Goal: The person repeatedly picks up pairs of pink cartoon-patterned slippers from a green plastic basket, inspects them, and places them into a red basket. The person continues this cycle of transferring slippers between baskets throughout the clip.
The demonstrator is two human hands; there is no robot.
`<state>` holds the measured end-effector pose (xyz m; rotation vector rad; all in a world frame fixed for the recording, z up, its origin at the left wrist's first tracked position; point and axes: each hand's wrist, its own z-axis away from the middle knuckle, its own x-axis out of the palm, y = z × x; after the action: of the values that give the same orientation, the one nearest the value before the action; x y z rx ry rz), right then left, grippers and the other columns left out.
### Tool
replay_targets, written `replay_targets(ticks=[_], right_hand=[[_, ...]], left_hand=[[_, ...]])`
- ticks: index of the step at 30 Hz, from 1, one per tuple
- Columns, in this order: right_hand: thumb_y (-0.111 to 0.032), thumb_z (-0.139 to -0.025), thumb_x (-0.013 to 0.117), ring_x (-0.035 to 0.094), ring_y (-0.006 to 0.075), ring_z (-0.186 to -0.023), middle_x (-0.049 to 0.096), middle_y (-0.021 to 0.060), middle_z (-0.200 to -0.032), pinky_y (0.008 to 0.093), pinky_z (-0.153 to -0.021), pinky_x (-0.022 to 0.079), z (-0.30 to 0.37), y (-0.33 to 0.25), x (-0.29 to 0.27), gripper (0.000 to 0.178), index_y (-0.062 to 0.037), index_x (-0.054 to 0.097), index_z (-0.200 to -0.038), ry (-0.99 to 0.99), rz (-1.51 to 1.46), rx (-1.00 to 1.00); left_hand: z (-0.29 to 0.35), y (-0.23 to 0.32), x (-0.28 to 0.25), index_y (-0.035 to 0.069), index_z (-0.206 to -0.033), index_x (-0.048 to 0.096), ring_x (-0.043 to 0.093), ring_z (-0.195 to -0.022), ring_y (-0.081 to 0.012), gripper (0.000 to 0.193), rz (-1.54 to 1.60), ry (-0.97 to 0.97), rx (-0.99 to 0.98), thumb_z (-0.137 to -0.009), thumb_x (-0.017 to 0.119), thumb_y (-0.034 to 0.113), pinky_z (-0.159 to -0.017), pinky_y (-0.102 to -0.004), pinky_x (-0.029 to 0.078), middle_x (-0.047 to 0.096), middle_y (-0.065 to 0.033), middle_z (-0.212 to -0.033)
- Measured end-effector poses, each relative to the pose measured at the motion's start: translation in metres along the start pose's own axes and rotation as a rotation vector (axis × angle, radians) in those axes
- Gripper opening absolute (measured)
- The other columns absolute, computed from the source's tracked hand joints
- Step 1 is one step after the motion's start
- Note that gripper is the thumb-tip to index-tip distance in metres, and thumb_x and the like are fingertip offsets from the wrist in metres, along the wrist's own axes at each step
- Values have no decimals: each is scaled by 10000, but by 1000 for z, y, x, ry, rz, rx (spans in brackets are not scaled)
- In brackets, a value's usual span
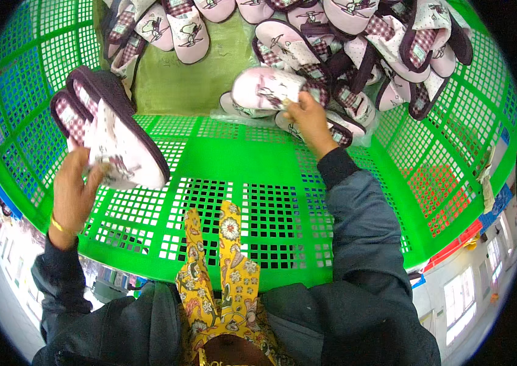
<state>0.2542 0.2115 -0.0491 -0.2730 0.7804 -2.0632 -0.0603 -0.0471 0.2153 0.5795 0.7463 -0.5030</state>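
On the left, my left hand (77, 190) grips a pair of slippers (125, 146) by the toe end. They are pale pink with dark edging, checked insoles and a cartoon print, and are held tilted with their heels up and away from me. My right hand (311, 122) pinches another pink slipper (257, 87) near its opening, in front of the heap on the right. That slipper is slightly blurred. Its sole and most of its insole cannot be seen.
A green plastic mesh basket (234, 158) surrounds both hands. Heaped slippers (414, 43) fill its far right, and more slippers (186, 35) lie along the far edge on an olive-green sheet (176, 85). Clear plastic (368, 113) shows under the heap. A yellow patterned scarf (237, 287) hangs in front of me.
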Motion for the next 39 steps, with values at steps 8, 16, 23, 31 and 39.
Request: replay_targets(ticks=[8,16,23,31,39], right_hand=[[-178,-746,665,604,352,-862,637,133,-900,427,-755,480,-38,22,106,256,-67,629,-974,190,420,-308],[-181,-755,624,521,356,-983,550,132,-1071,473,-809,424,7,14,130,277,-177,626,-1032,471,934,20],[-195,-752,612,615,336,-934,656,165,-1022,467,-738,470,-18,29,114,274,-137,645,-1018,223,579,-13],[-170,-756,653,654,266,-813,674,169,-912,345,-729,500,54,-82,91,331,5,619,-1036,202,-116,-214],[-92,-811,665,638,163,-812,661,138,-938,299,-714,508,342,-261,19,282,23,589,-1058,511,-201,-581]], left_hand=[[26,8,41,-12,-879,562,537,-695,-262,200,412,112,-231,-822,674,143,-650,-333,434,550,-138,-768],[17,0,30,3,-902,594,566,-734,-303,213,194,212,-121,-776,710,130,-660,-353,450,574,-144,-804],[13,4,32,25,-878,577,554,-725,-317,211,137,176,-8,-782,694,172,-640,-374,440,569,-136,-780],[16,-47,56,36,-934,597,593,-762,-359,361,61,324,-157,-839,629,383,-660,-418,460,616,-179,-834],[44,3,-9,-43,-985,554,546,-779,-183,345,592,357,-17,-907,597,291,-711,-332,460,618,-121,-913]])
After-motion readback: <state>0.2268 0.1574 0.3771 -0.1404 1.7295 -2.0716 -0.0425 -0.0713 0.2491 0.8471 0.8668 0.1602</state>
